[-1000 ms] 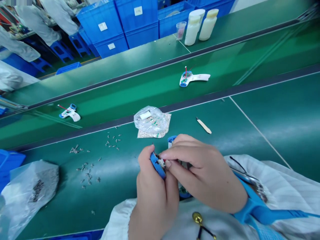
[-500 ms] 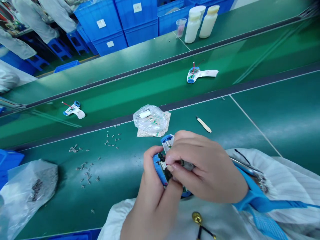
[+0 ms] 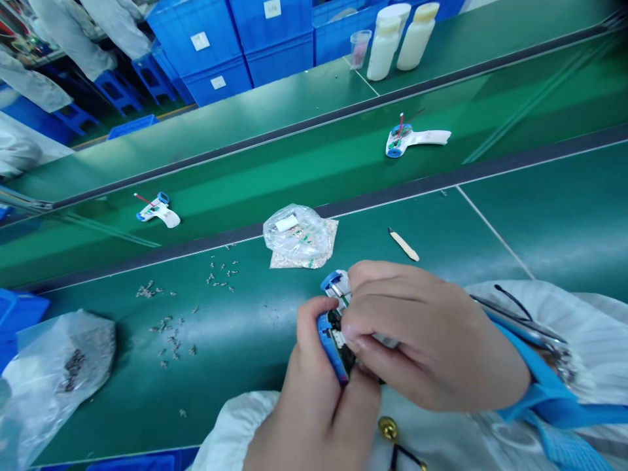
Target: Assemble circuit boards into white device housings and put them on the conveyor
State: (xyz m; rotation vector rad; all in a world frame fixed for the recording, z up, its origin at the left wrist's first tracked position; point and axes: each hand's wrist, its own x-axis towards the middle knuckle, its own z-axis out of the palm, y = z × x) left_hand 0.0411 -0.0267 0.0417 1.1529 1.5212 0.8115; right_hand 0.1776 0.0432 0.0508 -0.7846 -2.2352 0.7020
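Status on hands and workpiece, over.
Left hand gripping blue-edged part. Right hand at its open side, hold unclear. Metal pieces scattered left, clear of hands.

In view are one bare left hand (image 3: 316, 386), one bare right hand (image 3: 432, 333), one blue plastic casing (image 3: 331, 347), two white-and-blue pistol-shaped plastic housings (image 3: 418, 138) on the green belt (image 3: 235, 180), three whitish lidded bottles (image 3: 383, 53), one clear plastic cup (image 3: 360, 50) and one slim beige tool (image 3: 405, 246).

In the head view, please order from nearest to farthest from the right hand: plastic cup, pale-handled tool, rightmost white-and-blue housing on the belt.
From the right hand:
1. Pale-handled tool, near bench.
2. White-and-blue housing, beyond it, on the belt.
3. Plastic cup, far bench.
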